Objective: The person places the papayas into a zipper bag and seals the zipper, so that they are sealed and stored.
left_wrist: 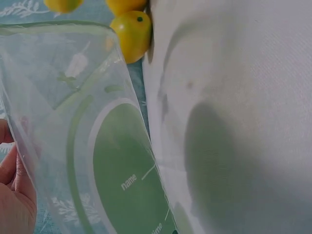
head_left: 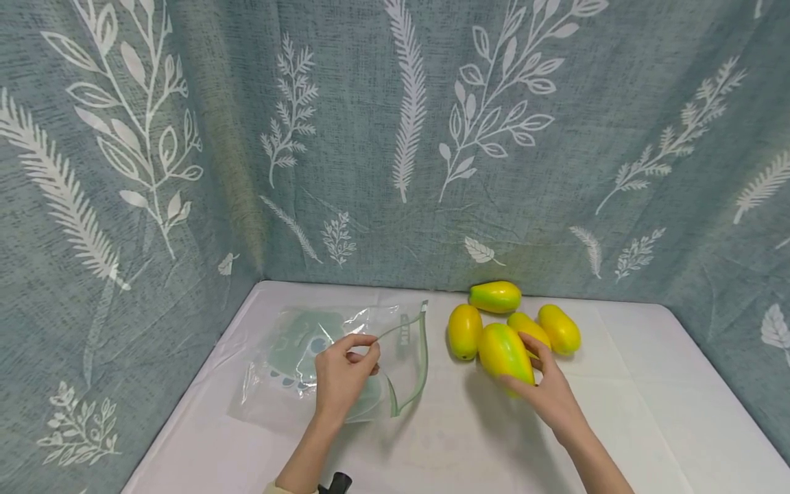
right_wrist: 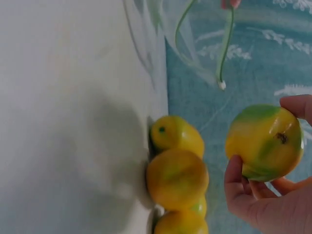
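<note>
Left hand has a clear plastic bag pinched by its lip between thumb and fingers, lifted enough that the mouth gapes toward the fruit side. The rest of the bag lies on the white table, with a green strip running along the opening and a big green patch printed on it (the left wrist view even catches the word "name" on there).

Right hand is gripping a yellow-green fruit, thumb on one side and fingers wrapped on the other. Mango, papaya, honestly can't tell. It's up off the table, right of the bag and well apart from it.

Just past it, four more of the same sit in a loose bunch: one on the left, one sideways at the back near the leafy blue-green cloth, one partly hidden and one far right.
</note>
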Motion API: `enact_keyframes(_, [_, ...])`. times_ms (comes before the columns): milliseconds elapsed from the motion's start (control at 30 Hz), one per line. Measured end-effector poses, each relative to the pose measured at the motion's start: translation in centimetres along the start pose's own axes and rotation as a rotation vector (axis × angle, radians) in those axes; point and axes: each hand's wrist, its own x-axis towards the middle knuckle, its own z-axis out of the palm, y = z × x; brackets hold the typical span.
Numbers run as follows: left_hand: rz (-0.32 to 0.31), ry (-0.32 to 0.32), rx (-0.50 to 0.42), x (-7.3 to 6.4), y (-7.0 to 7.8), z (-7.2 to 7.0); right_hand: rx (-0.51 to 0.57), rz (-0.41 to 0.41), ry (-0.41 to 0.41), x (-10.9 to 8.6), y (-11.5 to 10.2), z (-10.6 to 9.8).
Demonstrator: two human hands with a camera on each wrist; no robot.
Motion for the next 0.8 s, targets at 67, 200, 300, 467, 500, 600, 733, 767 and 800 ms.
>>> enact_keyframes(67, [0.001, -0.002, -0.002, 0.0, 0.1, -0.1, 0.002, -0.019, -0.014, 0.2, -0.3, 0.5])
enact_keyframes(200, [0.006, -0.004, -0.008, 0.0, 0.3, -0.2, 0.018, -0.071, -0.046, 0.4, -0.8, 1.5])
enact_keyframes(300, [0.007, -0.007, -0.014, 0.1, 0.4, -0.3, 0.030, -0.100, -0.071, 0.4, -1.2, 2.3])
enact_keyframes(467, [0.010, -0.008, -0.014, 0.2, 0.6, -0.4, 0.003, -0.136, -0.098, 0.6, -2.2, 3.7])
enact_keyframes(500, [0.013, -0.007, -0.013, 0.2, 0.7, -0.5, -0.004, -0.145, -0.102, 0.7, -2.4, 4.0])
enact_keyframes(600, [0.020, -0.006, -0.016, 0.2, 0.8, -0.5, -0.025, -0.173, -0.112, 0.9, -3.1, 4.7])
enact_keyframes(733, [0.031, -0.005, -0.017, 0.3, 0.9, -0.6, -0.052, -0.215, -0.123, 1.1, -3.9, 5.5])
enact_keyframes(767, [0.034, -0.004, -0.020, 0.3, 1.0, -0.6, -0.062, -0.223, -0.124, 1.2, -4.1, 5.6])
enact_keyframes(800, [0.037, -0.003, -0.022, 0.3, 1.0, -0.7, -0.070, -0.231, -0.127, 1.2, -4.3, 5.8])
